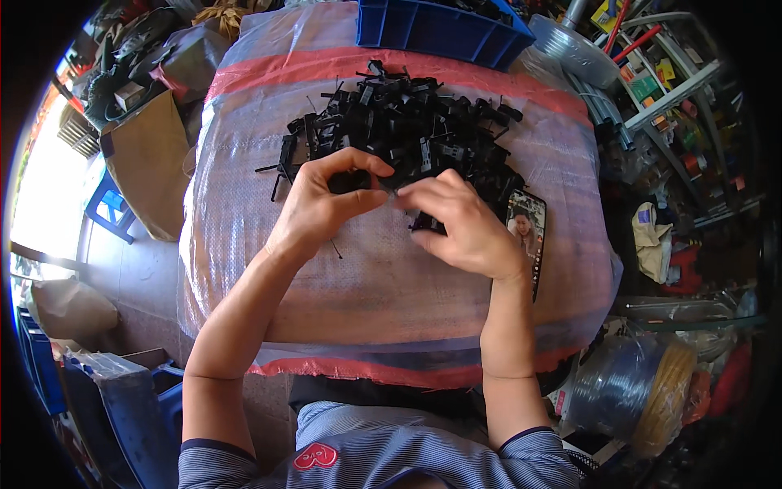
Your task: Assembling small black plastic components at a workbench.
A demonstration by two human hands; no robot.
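Over the near edge of a heap of small black plastic parts [371, 118], both my hands are raised close together. My left hand [314, 204] has thumb and forefinger curled toward each other around a small dark piece [394, 181], whose shape is hard to make out against the heap. Facing it, my right hand [468, 224] has its fingers bent inward, their tips slightly blurred near that piece. Another black bit [425, 221] shows between the right thumb and fingers; whether it is held or lies behind them I cannot tell.
A woven plastic sheet [366, 306] with red bands covers the work surface. A phone [529, 244] lies right of my right hand. At the far edge stands a blue crate [440, 37]. A metal rack [668, 106] is at right, a wrapped spool [627, 387] lower right.
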